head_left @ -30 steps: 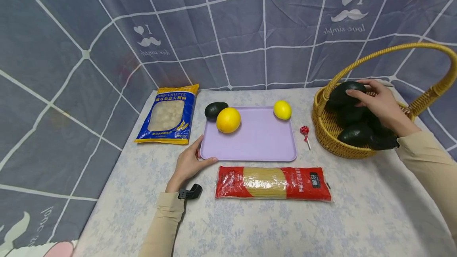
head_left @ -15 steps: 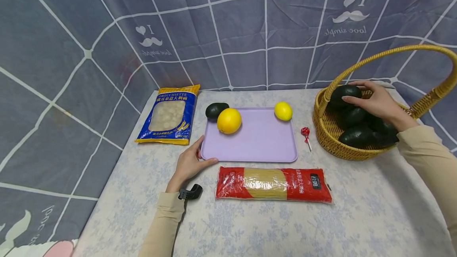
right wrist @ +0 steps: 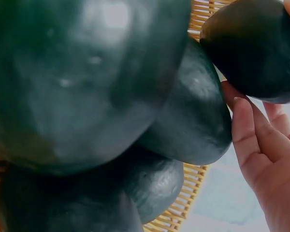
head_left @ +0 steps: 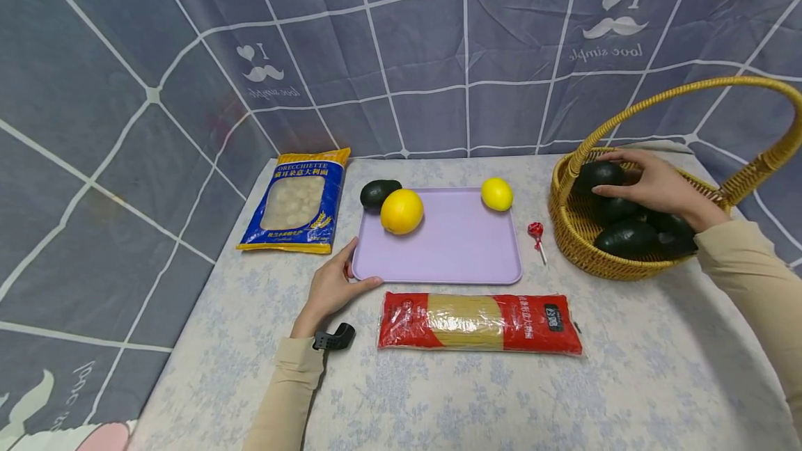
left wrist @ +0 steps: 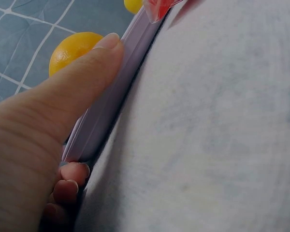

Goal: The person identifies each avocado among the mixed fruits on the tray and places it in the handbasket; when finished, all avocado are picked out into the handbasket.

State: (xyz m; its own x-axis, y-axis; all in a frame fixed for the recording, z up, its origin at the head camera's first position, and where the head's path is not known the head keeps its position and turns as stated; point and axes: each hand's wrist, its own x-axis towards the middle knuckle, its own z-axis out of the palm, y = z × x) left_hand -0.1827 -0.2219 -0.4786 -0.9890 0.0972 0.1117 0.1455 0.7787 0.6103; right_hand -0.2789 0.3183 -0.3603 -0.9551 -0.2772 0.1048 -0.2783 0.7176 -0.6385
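Note:
At the right, my right hand [head_left: 658,186] reaches into a wicker basket [head_left: 567,235] and grips a dark green avocado [head_left: 599,176] near its far left rim. In the right wrist view the thumb lies on top of that avocado [right wrist: 256,48], with fingers under its lower side. Several more avocados [head_left: 626,239] lie beneath it. My left hand [head_left: 335,284] holds the near left corner of a lilac tray [head_left: 451,249]. The left wrist view shows the thumb over the tray's rim [left wrist: 111,96] and curled fingertips at its side.
A large orange-yellow citrus fruit [head_left: 402,212] and another avocado [head_left: 380,195] sit at the tray's back left corner, a lemon [head_left: 497,194] at its back right. Around it lie an orecchiette bag [head_left: 292,202], a spaghetti pack [head_left: 479,322] and a red lollipop [head_left: 536,235]. The basket's tall handle [head_left: 689,89] arches overhead.
My right hand has moved slightly left and lower in the basket with the avocado, which sits deeper against the rim. The left hand and the tray have stayed put.

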